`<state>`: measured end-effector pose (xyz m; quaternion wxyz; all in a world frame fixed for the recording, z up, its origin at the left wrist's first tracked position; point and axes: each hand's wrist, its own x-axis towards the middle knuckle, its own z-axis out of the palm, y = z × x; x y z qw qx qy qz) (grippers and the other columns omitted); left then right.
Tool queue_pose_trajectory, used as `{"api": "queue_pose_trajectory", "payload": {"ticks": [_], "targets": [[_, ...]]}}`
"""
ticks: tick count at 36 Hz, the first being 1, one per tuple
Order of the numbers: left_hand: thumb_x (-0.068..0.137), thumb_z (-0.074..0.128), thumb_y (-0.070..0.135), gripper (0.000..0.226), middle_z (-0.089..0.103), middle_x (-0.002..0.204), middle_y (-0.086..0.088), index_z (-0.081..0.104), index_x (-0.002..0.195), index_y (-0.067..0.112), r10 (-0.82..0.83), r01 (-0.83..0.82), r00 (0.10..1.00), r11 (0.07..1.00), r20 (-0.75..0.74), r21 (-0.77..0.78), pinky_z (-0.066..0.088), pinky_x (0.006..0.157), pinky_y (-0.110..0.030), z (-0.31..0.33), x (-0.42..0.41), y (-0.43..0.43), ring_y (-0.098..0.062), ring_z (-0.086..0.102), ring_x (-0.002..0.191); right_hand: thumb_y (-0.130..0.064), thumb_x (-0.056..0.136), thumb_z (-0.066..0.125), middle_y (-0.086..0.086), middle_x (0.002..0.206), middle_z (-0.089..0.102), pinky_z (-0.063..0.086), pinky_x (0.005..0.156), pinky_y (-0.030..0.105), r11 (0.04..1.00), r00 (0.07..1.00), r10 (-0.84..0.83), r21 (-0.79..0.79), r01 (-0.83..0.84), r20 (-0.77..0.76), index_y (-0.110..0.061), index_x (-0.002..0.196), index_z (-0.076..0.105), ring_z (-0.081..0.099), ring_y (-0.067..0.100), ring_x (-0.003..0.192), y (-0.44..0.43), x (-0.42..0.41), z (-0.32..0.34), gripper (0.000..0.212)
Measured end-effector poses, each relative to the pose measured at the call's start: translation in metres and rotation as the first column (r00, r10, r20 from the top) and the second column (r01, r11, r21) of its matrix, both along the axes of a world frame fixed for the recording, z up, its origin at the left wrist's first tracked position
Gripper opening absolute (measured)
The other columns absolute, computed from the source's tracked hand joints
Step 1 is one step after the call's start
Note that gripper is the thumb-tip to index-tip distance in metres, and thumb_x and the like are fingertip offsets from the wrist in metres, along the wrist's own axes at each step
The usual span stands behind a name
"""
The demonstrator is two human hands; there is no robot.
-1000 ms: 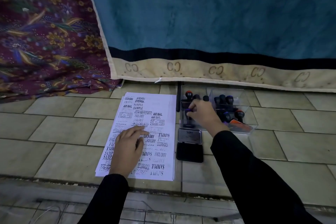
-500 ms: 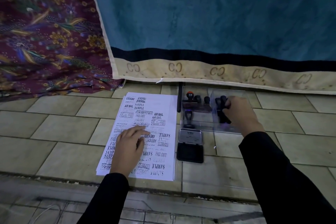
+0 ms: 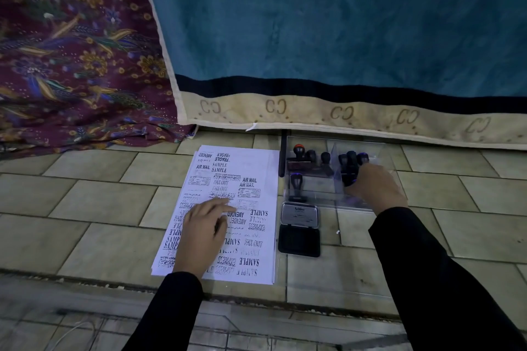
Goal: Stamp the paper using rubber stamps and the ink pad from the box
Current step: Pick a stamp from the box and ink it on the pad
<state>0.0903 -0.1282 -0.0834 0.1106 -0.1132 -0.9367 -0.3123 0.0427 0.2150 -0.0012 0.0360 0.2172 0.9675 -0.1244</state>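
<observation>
Now the right hand [image 3: 376,189] had been moved across the box [image 3: 322,189] to a fresh stamp [image 3: 349,164]; whether its fingers were clamped could not be told.

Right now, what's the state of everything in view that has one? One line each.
paper: flat on the tiles, heavily stamped
left hand: fingers straight, pressing the paper
clear box: open, stamps inside
ink pad: open, just in front of the clear box
red-topped stamp: upright, far left of the clear box
lone stamp: upright, near left of the clear box
right hand: in the clear box at the dark stamps, grip unclear
</observation>
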Motion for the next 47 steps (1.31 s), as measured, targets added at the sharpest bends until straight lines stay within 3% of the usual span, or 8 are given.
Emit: {"api": "queue_pose_trajectory", "payload": {"ticks": [4, 11, 16, 21, 24, 30, 40, 47], "targets": [[0.088, 0.034, 0.036, 0.036, 0.057, 0.125, 0.02, 0.066, 0.105, 0.037, 0.002, -0.002, 1.0, 1.0, 0.004, 0.007, 0.028, 0.102, -0.03, 0.001, 0.0, 0.0, -0.006, 0.047, 0.117, -0.039, 0.074, 0.067, 0.017, 0.093, 0.065, 0.047, 0.069, 0.031, 1.0, 1.0, -0.005, -0.03, 0.005, 0.009, -0.009, 0.086, 0.059, 0.062, 0.032, 0.087, 0.001, 0.004, 0.005, 0.033], [0.089, 0.038, 0.032, 0.032, 0.057, 0.125, 0.02, 0.066, 0.106, 0.037, 0.001, -0.001, 1.0, 1.0, 0.006, 0.008, 0.027, 0.104, -0.03, 0.002, 0.001, 0.0, -0.005, 0.046, 0.116, -0.023, 0.075, 0.068, 0.007, 0.062, 0.049, 0.034, 0.05, 0.026, 0.993, 0.994, -0.041, -0.115, 0.029, -0.101, -0.004, 0.073, 0.053, 0.047, 0.024, 0.06, 0.008, 0.013, 0.03, 0.024], [0.089, 0.043, 0.026, 0.03, 0.057, 0.125, 0.02, 0.066, 0.106, 0.037, -0.001, 0.001, 1.0, 1.0, 0.013, 0.006, 0.029, 0.105, -0.032, 0.003, 0.001, 0.001, -0.006, 0.046, 0.116, -0.016, 0.082, 0.068, 0.01, 0.089, 0.061, 0.037, 0.045, 0.019, 0.954, 0.937, -0.067, -0.296, -0.041, -0.343, -0.01, 0.091, 0.06, 0.051, 0.017, 0.067, 0.004, 0.031, 0.055, 0.014], [0.09, 0.039, 0.031, 0.031, 0.056, 0.124, 0.021, 0.064, 0.106, 0.038, -0.009, 0.009, 1.0, 1.0, 0.006, 0.015, 0.03, 0.105, -0.035, 0.005, 0.002, 0.001, -0.005, 0.046, 0.117, -0.005, 0.081, 0.068, -0.001, 0.097, 0.064, 0.048, 0.065, 0.012, 0.828, 0.873, 0.071, -0.46, -0.321, -0.482, -0.026, 0.098, 0.065, 0.059, 0.003, 0.077, -0.019, 0.048, 0.071, 0.027], [0.089, 0.042, 0.027, 0.029, 0.056, 0.124, 0.021, 0.065, 0.105, 0.038, -0.005, 0.005, 1.0, 1.0, 0.009, 0.026, 0.031, 0.105, -0.036, 0.005, 0.002, 0.001, -0.006, 0.047, 0.115, -0.003, 0.079, 0.069, 0.0, 0.105, 0.062, 0.054, 0.082, 0.023, 0.756, 0.851, 0.184, -0.483, -0.442, -0.492, -0.033, 0.105, 0.064, 0.065, 0.009, 0.086, -0.038, 0.063, 0.063, 0.04], [0.089, 0.044, 0.025, 0.029, 0.057, 0.125, 0.02, 0.065, 0.106, 0.037, -0.009, 0.009, 1.0, 1.0, 0.018, 0.024, 0.03, 0.103, -0.034, 0.004, 0.002, 0.001, -0.007, 0.048, 0.115, -0.006, 0.08, 0.07, -0.008, 0.101, 0.062, 0.051, 0.076, 0.012, 0.723, 0.829, 0.333, -0.442, -0.531, -0.45, -0.027, 0.107, 0.06, 0.062, -0.002, 0.084, -0.07, 0.087, 0.032, 0.036], [0.09, 0.041, 0.028, 0.03, 0.057, 0.126, 0.019, 0.065, 0.106, 0.037, -0.006, 0.006, 1.0, 1.0, 0.025, 0.0, 0.029, 0.103, -0.032, 0.005, 0.002, 0.001, -0.007, 0.047, 0.116, 0.002, 0.074, 0.068, -0.01, 0.093, 0.059, 0.049, 0.077, 0.016, 0.689, 0.749, 0.433, -0.351, -0.634, -0.502, -0.018, 0.097, 0.062, 0.055, -0.001, 0.083, -0.075, 0.099, 0.007, 0.031], [0.089, 0.042, 0.027, 0.031, 0.057, 0.125, 0.018, 0.066, 0.106, 0.035, -0.005, 0.005, 1.0, 1.0, 0.027, 0.017, 0.027, 0.103, -0.03, 0.005, 0.002, 0.001, -0.007, 0.047, 0.116, -0.01, 0.074, 0.075, -0.011, 0.094, 0.058, 0.045, 0.077, 0.01, 0.678, 0.734, 0.455, -0.338, -0.653, -0.505, -0.019, 0.094, 0.063, 0.054, -0.003, 0.088, -0.078, 0.104, 0.001, 0.026]]}}
